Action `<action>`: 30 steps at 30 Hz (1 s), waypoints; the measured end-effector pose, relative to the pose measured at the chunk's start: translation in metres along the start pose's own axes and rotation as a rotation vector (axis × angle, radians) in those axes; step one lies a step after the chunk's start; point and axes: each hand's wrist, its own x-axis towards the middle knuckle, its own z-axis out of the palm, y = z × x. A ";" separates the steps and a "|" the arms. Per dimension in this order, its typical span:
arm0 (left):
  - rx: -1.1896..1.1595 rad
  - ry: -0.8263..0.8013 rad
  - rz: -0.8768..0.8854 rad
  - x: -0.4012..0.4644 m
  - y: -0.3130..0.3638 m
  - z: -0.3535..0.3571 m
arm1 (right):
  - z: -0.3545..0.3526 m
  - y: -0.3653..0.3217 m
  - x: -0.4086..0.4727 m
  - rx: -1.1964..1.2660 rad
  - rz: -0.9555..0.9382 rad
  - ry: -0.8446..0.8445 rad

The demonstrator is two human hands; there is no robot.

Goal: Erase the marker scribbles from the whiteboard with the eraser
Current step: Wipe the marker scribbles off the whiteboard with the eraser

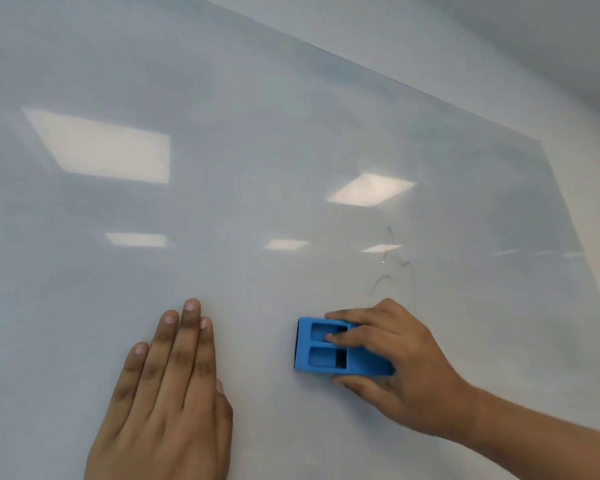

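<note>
A glossy whiteboard [257,150] fills most of the view. Faint grey marker scribbles [394,261] show right of centre, just above my right hand. My right hand [399,365] grips a blue eraser [326,348] and presses it flat against the board, fingers over its top and thumb under it. The eraser sits below and to the left of the scribbles. My left hand [167,393] lies flat on the board at lower left, fingers together, holding nothing.
The board's top edge runs diagonally from upper centre to the right, and its right edge [568,209] drops down beside a plain wall [589,81]. Ceiling lights are mirrored in the board's surface [101,147].
</note>
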 end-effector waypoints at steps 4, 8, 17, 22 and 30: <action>-0.023 -0.023 -0.003 -0.001 -0.001 -0.004 | -0.029 0.056 0.037 -0.100 0.045 0.105; -0.026 -0.038 -0.008 -0.003 0.000 -0.005 | -0.056 0.118 0.075 -0.019 0.516 0.379; -0.108 -0.132 -0.007 -0.005 0.000 -0.014 | 0.020 0.001 -0.080 0.068 0.045 -0.012; -0.154 -0.164 -0.031 -0.003 -0.001 -0.015 | -0.014 0.067 -0.037 -0.064 0.212 0.195; -0.191 -0.210 -0.041 -0.002 0.000 -0.016 | 0.038 0.025 -0.110 0.122 0.507 0.442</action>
